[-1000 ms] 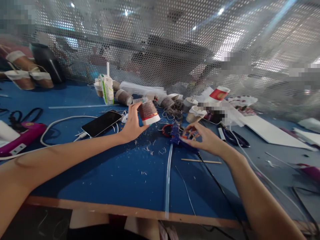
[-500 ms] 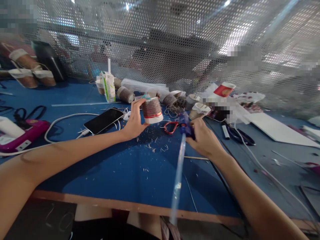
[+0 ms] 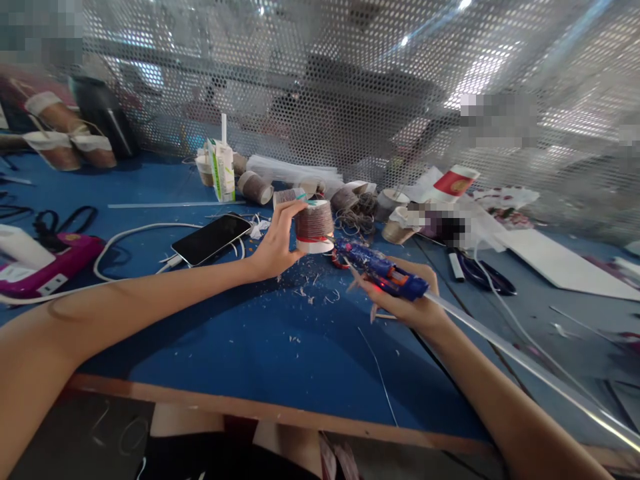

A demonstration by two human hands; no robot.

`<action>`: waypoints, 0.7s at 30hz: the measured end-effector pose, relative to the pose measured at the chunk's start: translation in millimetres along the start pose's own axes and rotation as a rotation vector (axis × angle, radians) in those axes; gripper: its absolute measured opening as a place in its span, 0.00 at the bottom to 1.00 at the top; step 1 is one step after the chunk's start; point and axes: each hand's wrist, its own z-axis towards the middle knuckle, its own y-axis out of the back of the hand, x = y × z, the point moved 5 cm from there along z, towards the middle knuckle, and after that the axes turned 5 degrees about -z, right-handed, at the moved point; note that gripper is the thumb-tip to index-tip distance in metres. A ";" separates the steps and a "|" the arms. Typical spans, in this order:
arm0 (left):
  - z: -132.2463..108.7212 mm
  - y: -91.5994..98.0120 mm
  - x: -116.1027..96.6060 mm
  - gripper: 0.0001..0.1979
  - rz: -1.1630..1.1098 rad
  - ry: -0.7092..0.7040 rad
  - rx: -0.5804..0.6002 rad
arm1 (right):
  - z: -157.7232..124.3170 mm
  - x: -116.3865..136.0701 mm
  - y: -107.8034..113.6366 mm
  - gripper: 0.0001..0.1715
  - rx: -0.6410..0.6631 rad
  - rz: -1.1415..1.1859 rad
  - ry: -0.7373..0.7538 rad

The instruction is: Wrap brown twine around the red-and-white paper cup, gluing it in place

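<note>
My left hand (image 3: 281, 239) grips a paper cup (image 3: 315, 225) wrapped in brown cord, with a red band near its white rim, which faces down. In my right hand (image 3: 413, 297) is a blue glue gun (image 3: 383, 265), its nozzle pointing left at the cup, close to the red band; whether it touches I cannot tell. A long clear glue stick (image 3: 505, 343) runs out of its back end over my right forearm. Red-handled scissors (image 3: 340, 259) lie partly hidden behind the nozzle. Bits of white scrap (image 3: 305, 293) are scattered on the blue table (image 3: 300, 360) below.
A phone (image 3: 213, 240) with a white cable lies at left, beside a magenta power strip (image 3: 65, 267). A drink carton (image 3: 221, 170), several cord-wrapped cups (image 3: 255, 187) and tangled cord (image 3: 363, 213) line the back. Dark-handled pliers (image 3: 487, 275) and a white board (image 3: 570, 260) lie at right.
My right hand has swung the glue gun from pointing away to pointing left, bringing its nozzle to the cup. The view has shifted slightly; my left hand still holds the cup.
</note>
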 end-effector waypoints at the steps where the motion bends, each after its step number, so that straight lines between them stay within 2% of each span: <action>1: 0.0 -0.1 -0.6 0.39 -0.001 -0.008 0.006 | -0.3 -0.2 -1.4 0.13 0.019 0.007 -0.019; 12: -0.5 -1.6 -4.0 0.39 -0.035 -0.063 0.038 | -1.0 -0.4 -8.8 0.14 0.085 0.016 -0.018; 21: -0.9 -1.6 -7.0 0.41 -0.024 -0.055 0.054 | -0.6 2.3 -9.1 0.12 0.076 0.017 -0.023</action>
